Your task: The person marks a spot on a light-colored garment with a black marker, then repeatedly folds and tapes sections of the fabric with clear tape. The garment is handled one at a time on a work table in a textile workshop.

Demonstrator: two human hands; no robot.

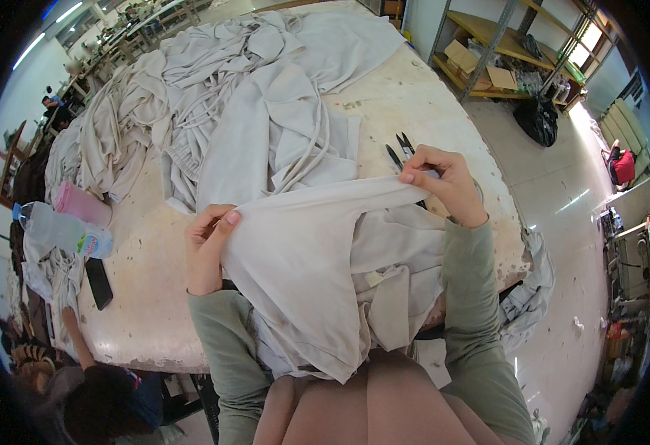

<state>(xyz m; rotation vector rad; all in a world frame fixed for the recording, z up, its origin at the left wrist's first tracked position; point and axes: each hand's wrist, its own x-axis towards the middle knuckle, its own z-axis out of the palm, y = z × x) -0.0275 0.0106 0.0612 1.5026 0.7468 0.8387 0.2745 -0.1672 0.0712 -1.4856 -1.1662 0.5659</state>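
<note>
Held a pale grey garment [317,259] stretched over the near edge of the worn worktable [147,326]: left hand [208,248] pinching its left edge, right hand [444,182] pinching its upper fold. Lay just beyond the right hand: black thread snips [398,150]. Sprawled farther back: heap of grey garments [243,96]. Rested at the table's left: plastic water bottle [61,230], black phone [99,282].
</note>
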